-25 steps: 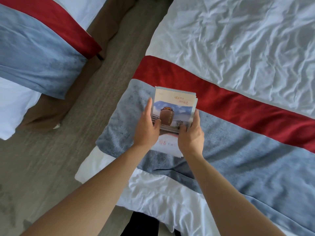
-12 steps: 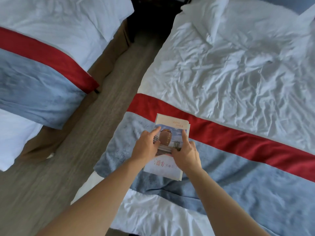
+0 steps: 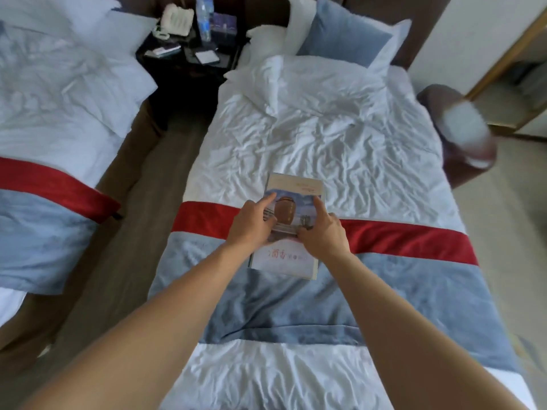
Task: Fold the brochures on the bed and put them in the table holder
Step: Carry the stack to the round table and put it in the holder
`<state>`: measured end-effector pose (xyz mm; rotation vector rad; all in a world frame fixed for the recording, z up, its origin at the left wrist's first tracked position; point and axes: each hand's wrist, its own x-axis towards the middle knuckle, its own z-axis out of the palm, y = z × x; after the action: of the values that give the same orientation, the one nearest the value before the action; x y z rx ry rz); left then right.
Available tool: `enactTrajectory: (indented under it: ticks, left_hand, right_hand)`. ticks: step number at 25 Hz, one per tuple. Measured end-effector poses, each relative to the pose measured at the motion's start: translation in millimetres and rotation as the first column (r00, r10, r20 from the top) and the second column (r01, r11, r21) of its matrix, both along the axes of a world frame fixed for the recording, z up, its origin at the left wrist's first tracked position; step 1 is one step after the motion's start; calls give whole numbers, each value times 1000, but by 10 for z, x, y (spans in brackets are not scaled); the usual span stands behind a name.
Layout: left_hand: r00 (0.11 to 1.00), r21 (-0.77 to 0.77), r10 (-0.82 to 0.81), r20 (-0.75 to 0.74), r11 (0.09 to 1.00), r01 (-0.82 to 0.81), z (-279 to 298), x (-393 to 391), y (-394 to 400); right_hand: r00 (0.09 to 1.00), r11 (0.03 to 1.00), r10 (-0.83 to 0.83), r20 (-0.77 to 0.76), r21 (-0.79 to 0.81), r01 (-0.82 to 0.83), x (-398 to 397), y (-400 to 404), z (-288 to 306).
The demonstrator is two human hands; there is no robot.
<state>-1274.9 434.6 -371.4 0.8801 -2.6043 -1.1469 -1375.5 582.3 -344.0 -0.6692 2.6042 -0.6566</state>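
Both index fingers [image 3: 270,199] lie stretched flat on the cover, thumbs tucked at the side edges: the left hand [image 3: 251,224] and right hand [image 3: 322,232] hold the brochures [image 3: 291,229], a folded stack, just above the bed [image 3: 310,143]. Light, slick paper, likely to fan apart; best pinched across both long edges mid-stack.

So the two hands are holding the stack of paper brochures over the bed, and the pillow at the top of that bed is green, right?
Not quite: the pillow is blue, not green, as the head view shows. The rest holds: the left hand and right hand hold the stack of paper brochures over the white-sheeted bed.
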Motion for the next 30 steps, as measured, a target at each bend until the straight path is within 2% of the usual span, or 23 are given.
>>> enactTrajectory:
  ticks: [6, 13, 17, 22, 30]
  left_hand:
    - [980, -14, -194, -32, 981, 194, 532, -536, 1075]
    - [884, -18, -462, -70, 887, 462, 1122, -830, 3196]
    - [784, -44, -607, -131, 794, 607, 1455, -934, 4404]
    - [669, -94, -738, -89, 675, 732, 1638, -1166, 5577]
    - [449, -108, -893, 13, 446, 889, 1470, -2092, 7258]
  right_hand:
    - [981, 984, -175, -87, -53, 171, -208, 1288, 597]
    - [900, 924, -383, -207, -93, 371, -18, 3543, 1162]
    - [828, 859, -510, -235, -91, 503, 95, 4752, 1451]
    - [731, 757, -651, -202, -100, 646, 175, 5878, 1586]
    - [514, 526, -847, -135, -68, 848, -264, 7364, 1366]
